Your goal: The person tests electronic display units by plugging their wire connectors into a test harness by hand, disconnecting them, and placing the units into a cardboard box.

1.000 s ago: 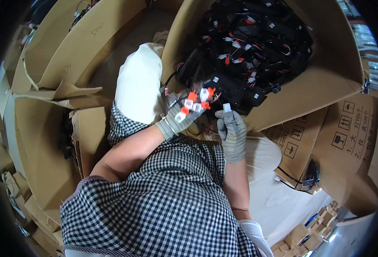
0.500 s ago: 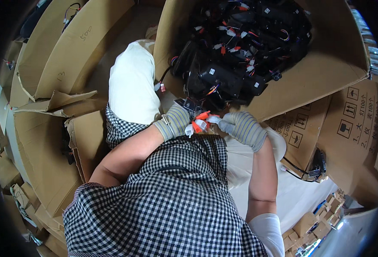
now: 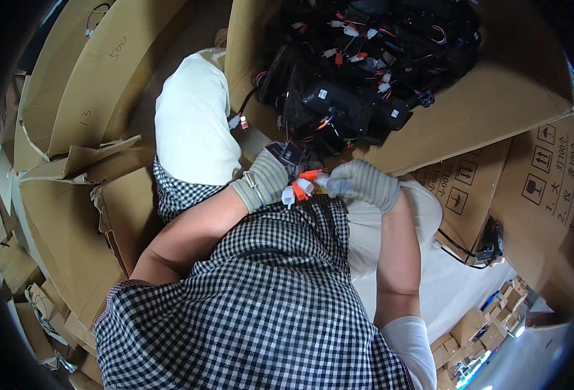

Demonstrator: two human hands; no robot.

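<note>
My left hand (image 3: 265, 179), in a grey striped knit glove, is closed round a bunch of wires under a small black part (image 3: 291, 153). Several plug connectors fan out from it, among them a red connector (image 3: 309, 175) and a white connector (image 3: 288, 197). Opposite, my right hand (image 3: 366, 186) wears a matching glove. Its fingertips pinch a pale, whitish connector (image 3: 322, 181) at the bunch's right side, and the fingers partly hide it. The wires inside my left palm are hidden.
Just beyond my hands, a large cardboard box (image 3: 495, 127) holds a heap of black housings (image 3: 345, 107) with plugs and coloured wires. Open cartons (image 3: 82, 227) stand at the left. A printed carton (image 3: 527, 188) is at the right, with a black part on a cable (image 3: 491, 244) beside it.
My right hand has shifted slightly up and left, closer to the connector bunch. My left hand keeps its grip. The whole view has tilted a little.
</note>
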